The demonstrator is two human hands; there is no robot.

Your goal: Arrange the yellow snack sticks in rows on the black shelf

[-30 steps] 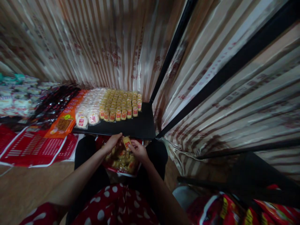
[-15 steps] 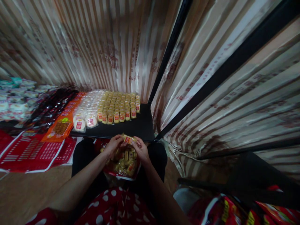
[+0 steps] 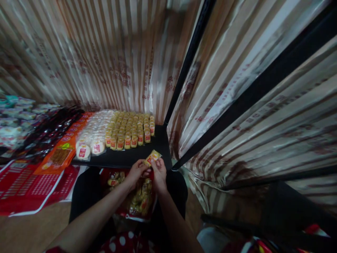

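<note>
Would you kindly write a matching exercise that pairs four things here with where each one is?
Things
1. Small yellow packet
2. White round packets
3. Orange packets
4. Red container

Places
A. Between the person's legs
B. Beside the dark-wrapped packets
C. Held by the right hand
D. Between the orange packets and the yellow rows

Pairs: 1-C, 2-D, 3-B, 4-A

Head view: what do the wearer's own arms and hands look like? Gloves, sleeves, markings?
Left hand and right hand are ungloved; forearms bare, no watch or markings visible. A red sleeve edge shows at bottom left; the right sleeve is out of view.
</note>
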